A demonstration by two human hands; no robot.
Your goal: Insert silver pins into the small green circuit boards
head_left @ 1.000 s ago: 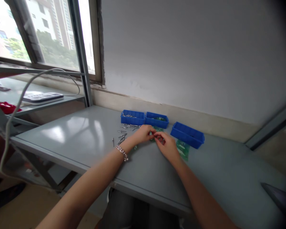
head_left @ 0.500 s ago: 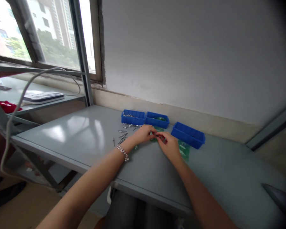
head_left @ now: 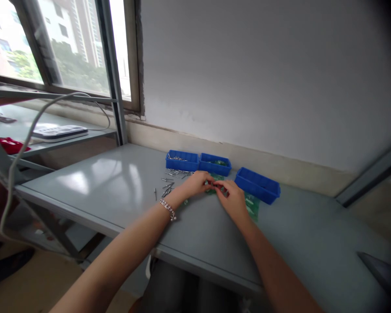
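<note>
Fingertips of my left hand (head_left: 198,183) and my right hand (head_left: 232,198) meet in a pinch just above the table. Whatever is between them is too small to make out. Behind and below the fingers lies a green plastic bag (head_left: 218,177), partly covered by the hands. A second green bag (head_left: 252,208) lies flat beside my right wrist. Left of my left hand, several thin metal pieces that look like blind rivets (head_left: 167,189) are scattered on the grey table (head_left: 202,230).
Along the wall stand a blue bin (head_left: 182,166) with metal pieces, another blue bin (head_left: 211,168) with green items, and a third blue bin (head_left: 256,186) farther right. A dark flat object (head_left: 378,269) lies at the right. A cable (head_left: 28,139) hangs at the left near a shelf.
Almost nothing differs. Both hands stay pinched together at the same spot, with only a slight shift of the right fingers.
</note>
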